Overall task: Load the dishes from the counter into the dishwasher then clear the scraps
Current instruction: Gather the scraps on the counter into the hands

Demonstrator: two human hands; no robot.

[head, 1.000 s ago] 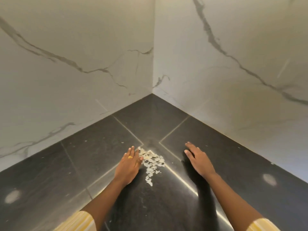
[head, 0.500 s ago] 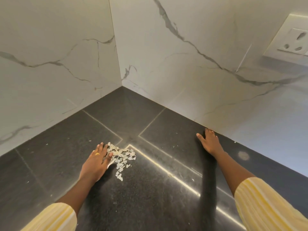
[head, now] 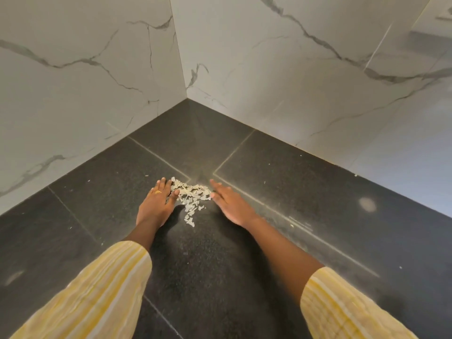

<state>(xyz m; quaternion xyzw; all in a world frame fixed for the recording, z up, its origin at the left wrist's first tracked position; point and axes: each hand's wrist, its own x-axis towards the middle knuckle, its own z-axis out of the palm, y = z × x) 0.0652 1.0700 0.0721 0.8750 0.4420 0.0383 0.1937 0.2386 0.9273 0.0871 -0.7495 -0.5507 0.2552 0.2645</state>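
Note:
A small pile of pale, flaky scraps lies on the dark speckled counter, near where its seams meet. My left hand lies flat on the counter against the pile's left side, fingers straight, a gold ring on one finger. My right hand is flat on the counter at the pile's right side, fingers straight and pointing toward the corner. The scraps sit between the two hands, with a thin trail of flakes running toward me.
White marble-look walls meet in a corner behind the pile. A few stray flakes dot the counter on both sides. The edge of a wall socket shows at the top right. Yellow striped sleeves cover both forearms.
My right hand has swept left from near the right wall to the right side of the scraps. My left hand has stayed against the pile. The view has shifted.

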